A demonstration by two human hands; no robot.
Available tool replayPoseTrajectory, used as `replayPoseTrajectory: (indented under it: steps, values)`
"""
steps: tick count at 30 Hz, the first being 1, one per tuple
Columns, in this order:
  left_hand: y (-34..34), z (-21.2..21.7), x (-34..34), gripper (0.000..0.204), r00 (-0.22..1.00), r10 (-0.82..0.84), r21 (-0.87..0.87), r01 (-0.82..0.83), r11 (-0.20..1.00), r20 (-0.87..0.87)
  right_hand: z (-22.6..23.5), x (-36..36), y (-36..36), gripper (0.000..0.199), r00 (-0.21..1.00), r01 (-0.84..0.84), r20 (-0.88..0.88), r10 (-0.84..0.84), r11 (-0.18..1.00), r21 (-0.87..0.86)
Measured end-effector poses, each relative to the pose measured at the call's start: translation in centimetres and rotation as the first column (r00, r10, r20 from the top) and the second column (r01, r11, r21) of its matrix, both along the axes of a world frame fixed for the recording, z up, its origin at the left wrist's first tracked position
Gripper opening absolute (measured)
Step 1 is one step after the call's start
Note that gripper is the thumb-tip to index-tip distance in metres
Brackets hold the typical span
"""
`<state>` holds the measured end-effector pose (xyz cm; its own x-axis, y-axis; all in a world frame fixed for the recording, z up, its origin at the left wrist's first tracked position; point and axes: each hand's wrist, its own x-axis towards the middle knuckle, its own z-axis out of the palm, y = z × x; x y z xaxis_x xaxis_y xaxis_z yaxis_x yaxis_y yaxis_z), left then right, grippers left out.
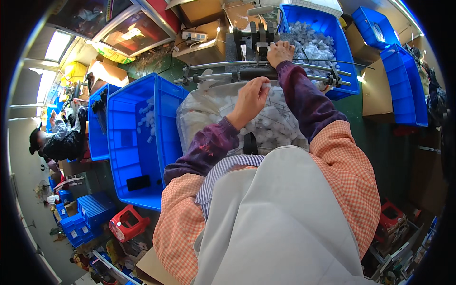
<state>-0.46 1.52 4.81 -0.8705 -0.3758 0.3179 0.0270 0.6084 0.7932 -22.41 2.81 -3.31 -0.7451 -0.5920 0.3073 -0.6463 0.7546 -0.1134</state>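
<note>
My left hand (250, 100) is closed in a pinch over the heap, with a small white plastic piece (268, 86) at its fingertips. Farther off, my right hand (281, 53) rests with curled fingers against the dark metal bench machine (261, 40); what lies under those fingers is hidden. Between my forearms, many loose white plastic pieces (270, 127) fill a container lined with clear plastic sheeting (194, 105). Metal rods (219, 64) run crosswise in front of the machine, above the container's far edge.
A deep blue crate (124, 142) at the left holds some white pieces and a dark flat object (138, 183). Behind the machine, another blue crate (338, 38) is heaped with similar pieces. A thin dark rod (351, 62) sticks out rightward. Another person (66, 135) sits far left.
</note>
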Motion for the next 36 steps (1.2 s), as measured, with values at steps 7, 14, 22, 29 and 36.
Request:
replayPoseTrajectory:
  steps: [7, 14, 22, 29, 36]
  values:
    - [-0.7, 0.4, -0.5, 0.017, 0.997, 0.044, 0.108, -0.037, 0.993, -0.057, 0.3, -4.4, 3.7, 0.026, 0.982, -0.012, 0.190, 0.011, 1.000, 0.004]
    - [-0.6, 0.2, -1.9, 0.016, 1.000, -0.006, 0.145, 0.009, 0.989, -0.018, 4.1, -7.9, 5.5, 0.021, 0.979, 0.190, 0.038, -0.198, 0.969, 0.157]
    - [-0.7, 0.0, -4.0, 0.018, 0.996, 0.016, 0.147, -0.003, 0.989, -0.088, 6.1, -0.5, 9.6, 0.028, 0.296, -0.424, 0.538, 0.789, 0.613, -0.667]
    - [0.4, -2.2, -2.4, 0.039, 0.994, -0.058, -0.172, 0.073, 0.982, 0.089, 2.5, -3.3, 7.1, 0.019, 0.746, -0.381, 0.382, 0.546, 0.819, -0.428]
    - [1.8, -4.8, 1.7, 0.034, 0.903, -0.253, -0.440, 0.395, 0.807, 0.347, -0.3, -4.9, 2.8, 0.015, 0.985, -0.165, -0.054, 0.163, 0.985, -0.045]
